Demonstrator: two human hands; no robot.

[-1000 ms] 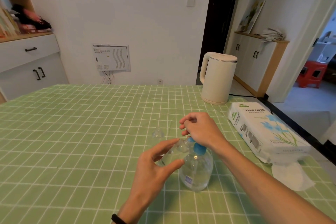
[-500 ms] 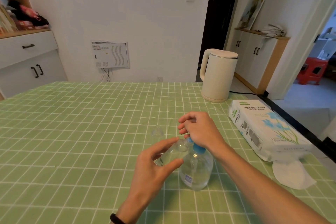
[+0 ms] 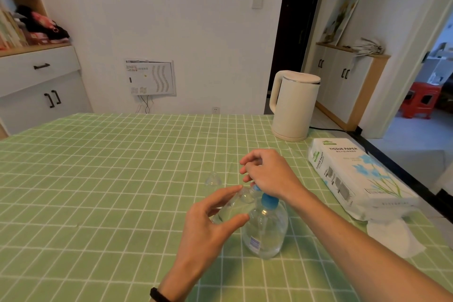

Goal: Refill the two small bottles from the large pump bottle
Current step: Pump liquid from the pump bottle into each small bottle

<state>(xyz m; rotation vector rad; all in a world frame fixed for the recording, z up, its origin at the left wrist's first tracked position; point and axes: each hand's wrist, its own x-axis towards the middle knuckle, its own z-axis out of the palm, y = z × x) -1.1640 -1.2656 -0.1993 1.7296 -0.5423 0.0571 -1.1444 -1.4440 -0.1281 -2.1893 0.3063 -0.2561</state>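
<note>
Head camera, looking down: the left hand (image 3: 210, 224) pinches a small bottle (image 3: 232, 206) of clear plastic between thumb and fingertips, the fingers half spread. The bottle is tilted, its mouth up against the blue pump head. The right hand (image 3: 267, 174) sits on top of the pump bottle (image 3: 266, 230), fingers curled over the pump head, wrist bent down. The right forearm comes in from the lower right corner, the left from the bottom edge, with a black band (image 3: 159, 295) on its wrist.

The pump bottle stands upright on the table (image 3: 98, 179), which has a green checked cloth. Just beyond the hands lies a small clear piece (image 3: 213, 178); cap or second bottle, I cannot tell. To the right are a tissue pack (image 3: 355, 174) and a loose tissue (image 3: 392, 235), and at the far edge a cream kettle (image 3: 294, 105). A red stool (image 3: 420, 99) shows through the doorway.
</note>
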